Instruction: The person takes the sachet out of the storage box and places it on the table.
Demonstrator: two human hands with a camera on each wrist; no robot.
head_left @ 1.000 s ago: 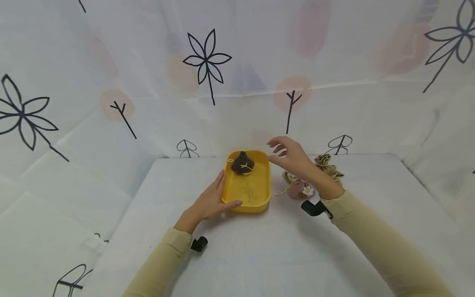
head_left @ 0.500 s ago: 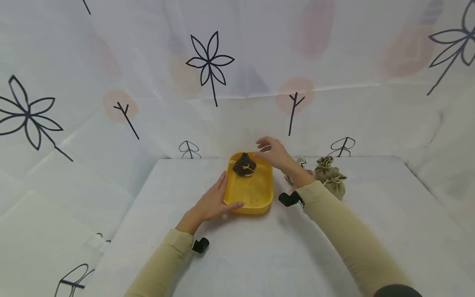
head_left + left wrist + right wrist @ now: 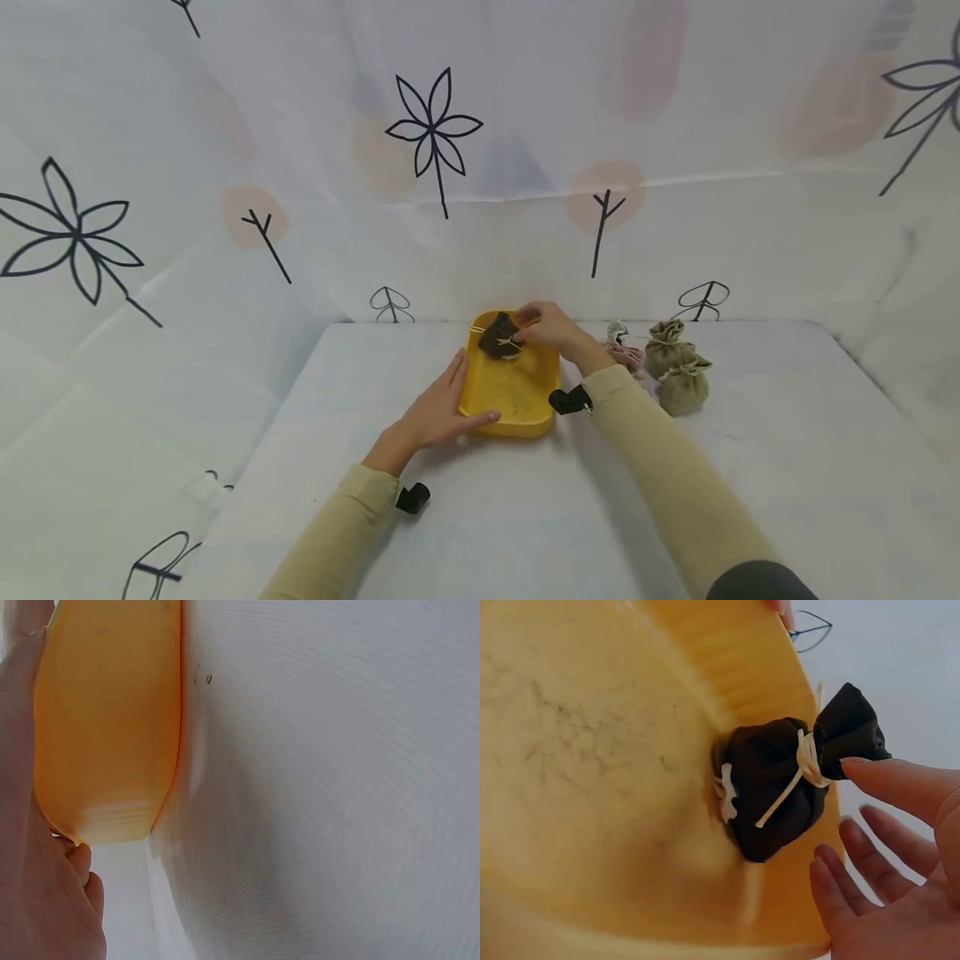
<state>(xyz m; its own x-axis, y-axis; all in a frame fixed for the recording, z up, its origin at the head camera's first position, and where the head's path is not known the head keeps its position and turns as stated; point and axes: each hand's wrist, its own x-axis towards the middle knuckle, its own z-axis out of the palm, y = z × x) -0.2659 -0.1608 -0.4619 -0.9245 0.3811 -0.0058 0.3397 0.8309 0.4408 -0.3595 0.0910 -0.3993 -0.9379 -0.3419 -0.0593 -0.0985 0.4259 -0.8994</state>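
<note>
My left hand (image 3: 438, 408) steadies the left side of a yellow plastic tub (image 3: 510, 396), thumb on its near rim. Its palm (image 3: 45, 885) lies along the tub's outer wall in the left wrist view. A small dark drawstring pouch (image 3: 497, 336), tied with pale cord (image 3: 808, 760), sits inside at the far end. My right hand (image 3: 555, 329) reaches over the far right rim to this pouch. In the right wrist view the right thumb (image 3: 896, 784) is right at the pouch's gathered neck, while the other visible fingers (image 3: 881, 874) are spread apart from it.
To the right of the tub stand two olive-green pouches (image 3: 684, 387) and some pinkish ones (image 3: 626, 357), partly hidden by the right forearm. A white cloth covers the table (image 3: 480, 517). Behind it hangs a patterned white curtain (image 3: 510, 242).
My right hand has come left and down from above the pouches at the right to the dark pouch in the tub. The left hand has stayed on the tub.
</note>
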